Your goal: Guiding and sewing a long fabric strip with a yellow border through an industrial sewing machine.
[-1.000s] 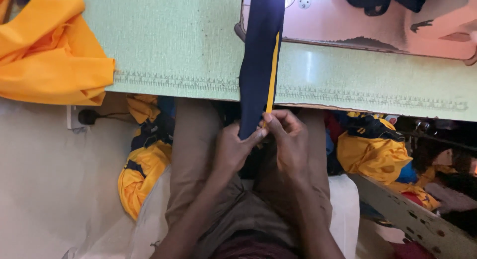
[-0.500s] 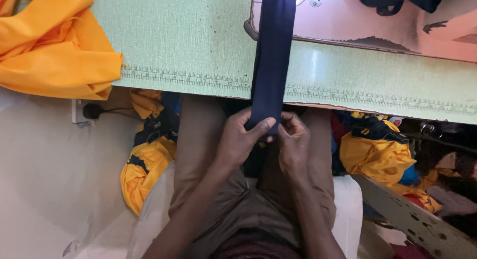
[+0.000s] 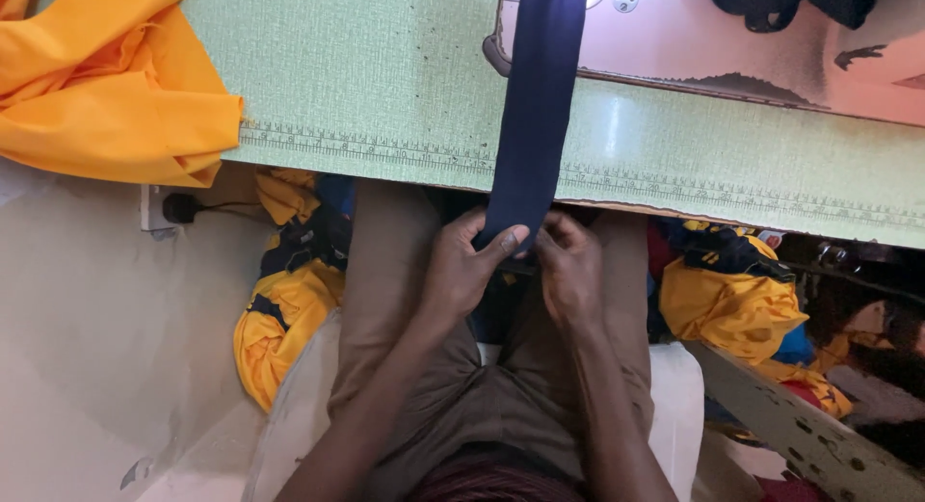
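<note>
A navy strip (image 3: pixel 536 107) is pinched by the left hand (image 3: pixel 462 271) and right hand (image 3: pixel 570 271), each grip clamped on it. It is draped over the green counter (image 3: pixel 385 78). Orange cloth (image 3: pixel 106 73) is heaped at the counter's left.

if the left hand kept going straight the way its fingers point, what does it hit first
Probably the right hand: the left hand points rightward across the navy fabric strip it pinches, with the other hand just beyond. Depth is unclear.

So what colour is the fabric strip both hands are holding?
Plain navy blue fabric strip, seen in the head view.
</note>
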